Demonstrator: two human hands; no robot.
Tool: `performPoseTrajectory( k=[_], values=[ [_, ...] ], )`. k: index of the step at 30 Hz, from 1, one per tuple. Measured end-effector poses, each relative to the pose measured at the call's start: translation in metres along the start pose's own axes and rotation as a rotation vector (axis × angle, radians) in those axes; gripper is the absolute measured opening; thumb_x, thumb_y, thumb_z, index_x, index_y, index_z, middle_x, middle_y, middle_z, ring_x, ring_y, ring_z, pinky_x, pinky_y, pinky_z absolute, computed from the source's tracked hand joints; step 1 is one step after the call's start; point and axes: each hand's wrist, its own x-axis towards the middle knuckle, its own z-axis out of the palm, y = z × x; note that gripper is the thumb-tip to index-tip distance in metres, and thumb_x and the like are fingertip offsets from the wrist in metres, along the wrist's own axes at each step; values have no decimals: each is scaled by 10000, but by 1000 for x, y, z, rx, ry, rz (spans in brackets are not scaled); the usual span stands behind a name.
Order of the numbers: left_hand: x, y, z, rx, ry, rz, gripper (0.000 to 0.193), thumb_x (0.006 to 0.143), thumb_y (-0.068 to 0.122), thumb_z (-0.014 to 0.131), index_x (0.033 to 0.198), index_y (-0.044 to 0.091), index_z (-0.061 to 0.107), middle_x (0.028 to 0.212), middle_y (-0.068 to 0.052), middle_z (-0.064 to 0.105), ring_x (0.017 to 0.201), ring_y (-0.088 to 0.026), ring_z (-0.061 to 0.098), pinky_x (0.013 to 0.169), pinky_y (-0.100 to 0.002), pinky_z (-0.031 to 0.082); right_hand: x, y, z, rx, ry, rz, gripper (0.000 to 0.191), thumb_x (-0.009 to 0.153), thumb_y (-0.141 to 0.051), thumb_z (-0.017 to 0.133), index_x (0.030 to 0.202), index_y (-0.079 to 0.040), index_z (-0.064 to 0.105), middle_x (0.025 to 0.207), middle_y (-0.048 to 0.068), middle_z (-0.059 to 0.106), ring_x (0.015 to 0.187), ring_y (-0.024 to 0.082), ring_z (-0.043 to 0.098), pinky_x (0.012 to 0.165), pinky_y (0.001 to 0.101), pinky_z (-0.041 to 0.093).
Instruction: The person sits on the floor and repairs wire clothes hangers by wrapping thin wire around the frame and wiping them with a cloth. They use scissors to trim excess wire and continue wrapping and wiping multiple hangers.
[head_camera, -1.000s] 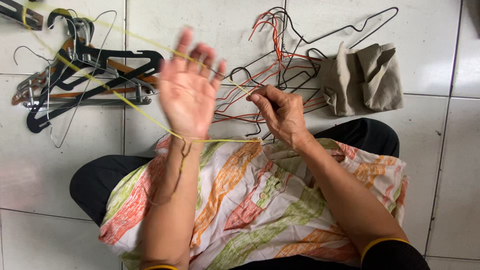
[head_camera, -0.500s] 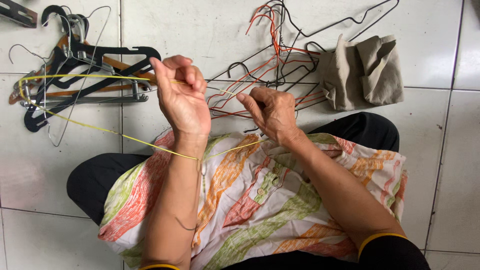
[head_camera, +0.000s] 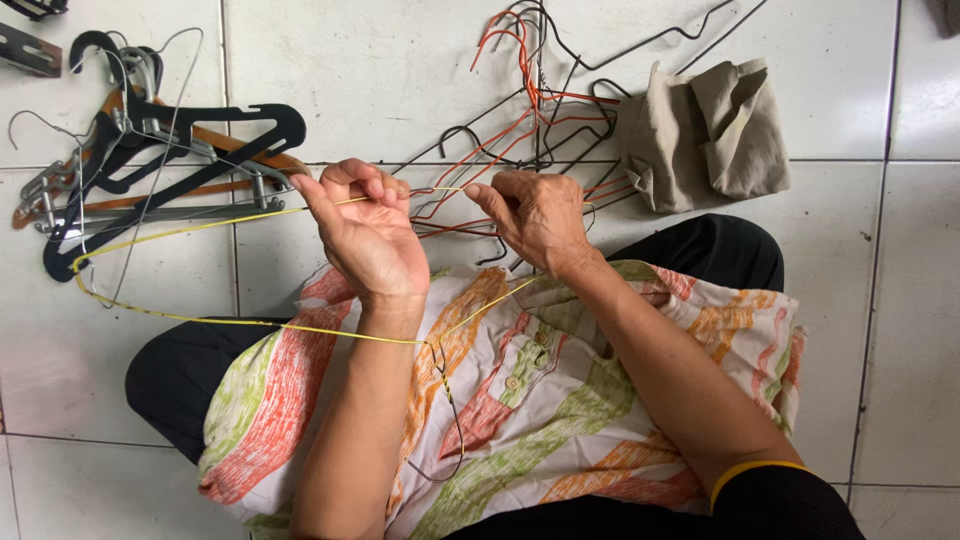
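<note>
My left hand (head_camera: 365, 235) and my right hand (head_camera: 535, 215) both pinch a thin yellow wire hanger (head_camera: 170, 235) above my lap. The wire loops far out to the left over the tiled floor and runs back under my left wrist. Its dark twisted hook end (head_camera: 450, 400) hangs down over a striped orange, green and white cloth (head_camera: 520, 400) that lies across my lap. My fingers are closed on the top stretch of wire, a hand's width apart.
A pile of black plastic, wooden and metal hangers (head_camera: 150, 150) lies on the floor at the upper left. Tangled orange and dark wire hangers (head_camera: 520, 110) sit at the top middle. A crumpled beige cloth (head_camera: 705, 135) lies to their right.
My left hand went from spread open to closed on the yellow wire and dropped lower. The wire loop has swung out wider to the left. My right hand kept its grip.
</note>
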Motion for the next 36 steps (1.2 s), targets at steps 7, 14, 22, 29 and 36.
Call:
performPoseTrajectory(
  k=[7, 14, 22, 29, 36],
  values=[
    [3, 6, 1, -15, -58, 20, 535, 1092, 568, 445, 924, 71, 550, 790, -27, 462, 737, -146, 389, 742, -320, 355, 5, -8, -1, -8, -5, 8, 522, 1004, -433, 687, 662, -41, 650, 554, 80, 584, 460, 239, 530, 490, 411, 419],
    [1, 12, 12, 61, -147, -221, 366, 1013, 413, 497, 1061, 73, 623, 953, -55, 662, 938, -174, 604, 911, -362, 495, 4, -3, -18, 198, -152, 84, 367, 970, -377, 707, 792, -57, 737, 591, 61, 644, 498, 142, 580, 505, 345, 460],
    [-22, 42, 28, 1050, -413, -156, 312, 1090, 299, 500, 1121, 80, 720, 1010, -2, 703, 945, -76, 603, 711, -260, 472, 4, 8, -46, 357, -229, 58, 364, 999, -369, 693, 805, -71, 767, 637, 23, 680, 577, 94, 621, 542, 326, 486],
    [-46, 76, 12, 1148, -714, -36, 409, 1159, 289, 402, 1252, 24, 699, 1141, -77, 740, 1009, -131, 693, 851, -269, 551, -5, -10, -66, 312, -445, 51, 323, 955, -357, 713, 795, -86, 789, 579, 31, 670, 478, 103, 553, 475, 332, 442],
    [-72, 82, -19, 938, -717, 8, 519, 1186, 380, 365, 1203, -34, 678, 1109, -116, 738, 996, -183, 719, 947, -321, 584, -26, -31, -57, 238, -409, -161, 268, 948, -260, 740, 760, -71, 769, 556, 74, 611, 440, 184, 543, 433, 368, 415]
  ],
)
